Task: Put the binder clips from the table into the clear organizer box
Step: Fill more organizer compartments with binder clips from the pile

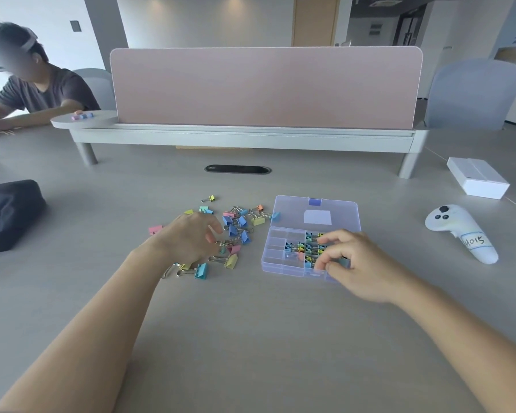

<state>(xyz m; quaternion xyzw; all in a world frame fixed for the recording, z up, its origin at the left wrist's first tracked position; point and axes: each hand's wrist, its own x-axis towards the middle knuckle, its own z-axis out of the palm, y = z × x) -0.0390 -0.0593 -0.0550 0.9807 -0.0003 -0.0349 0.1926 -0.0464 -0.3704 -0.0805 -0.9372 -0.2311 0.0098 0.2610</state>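
White handheld controller [459, 231], label reads "H015", sits R of me. Pale grey table [251, 338], pink divider panel [265, 87] behind. Loose pastel binder clips [236, 228] lie just L of clear lilac organizer box [280, 265], lid open, more clips inside. My left hand [191, 239] curls over the pile, grip unclear. My right hand [361, 263] pinches a blue binder clip [343, 261] over the box's near R corner.
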